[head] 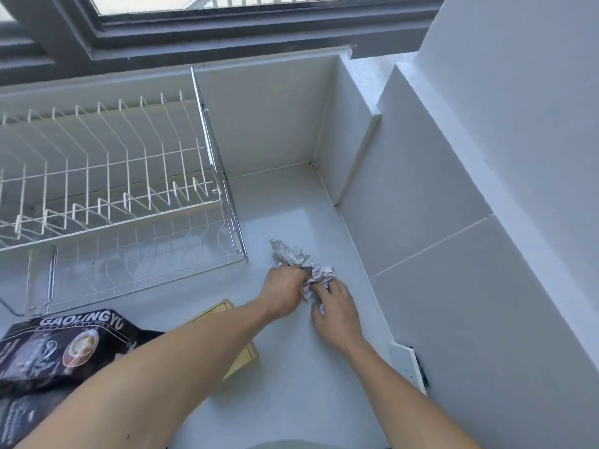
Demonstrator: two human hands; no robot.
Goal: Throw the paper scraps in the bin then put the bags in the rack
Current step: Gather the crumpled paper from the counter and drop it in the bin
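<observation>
Crumpled white paper scraps (296, 256) lie on the pale countertop (285, 377) right of the rack. My left hand (281, 291) grips the near end of the scraps. My right hand (337, 311) rests beside it, fingers pressed on a piece of the same paper. A black printed bag (55, 348) lies at the lower left, with a yellow bag or packet (241, 354) partly hidden under my left forearm. The white wire dish rack (107, 189) stands at the left and holds nothing. No bin is in view.
White tiled walls (437, 222) close in the counter at the back and right, forming a corner. A window frame (210, 30) runs above. A white wall socket (410, 367) sits low on the right wall.
</observation>
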